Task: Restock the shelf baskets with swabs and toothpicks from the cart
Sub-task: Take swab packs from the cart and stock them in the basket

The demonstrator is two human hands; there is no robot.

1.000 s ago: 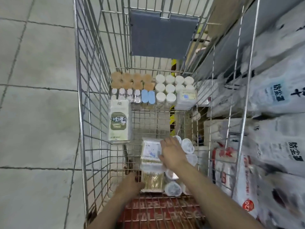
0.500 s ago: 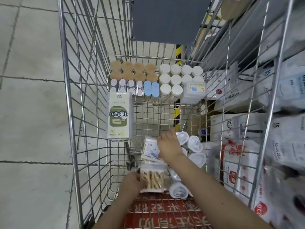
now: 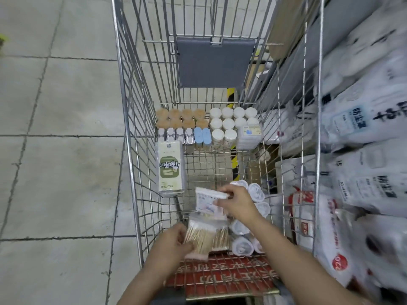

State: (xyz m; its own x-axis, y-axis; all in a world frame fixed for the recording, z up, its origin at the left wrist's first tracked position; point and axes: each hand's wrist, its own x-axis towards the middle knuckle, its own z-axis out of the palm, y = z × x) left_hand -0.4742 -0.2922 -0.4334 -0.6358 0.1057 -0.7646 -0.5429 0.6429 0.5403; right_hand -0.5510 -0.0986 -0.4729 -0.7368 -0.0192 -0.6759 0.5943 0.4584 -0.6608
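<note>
Gripping a swab bag low in the cart, the left hand sits below the right hand, which pinches a flat swab packet. Rolled white packs crowd alongside; toothpick jars line the far end.

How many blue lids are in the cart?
2. The two blue lids sit side by side in the far row of the cart, between the silver-topped containers and the white-lidded jars. More could be hidden, but none show.
</note>
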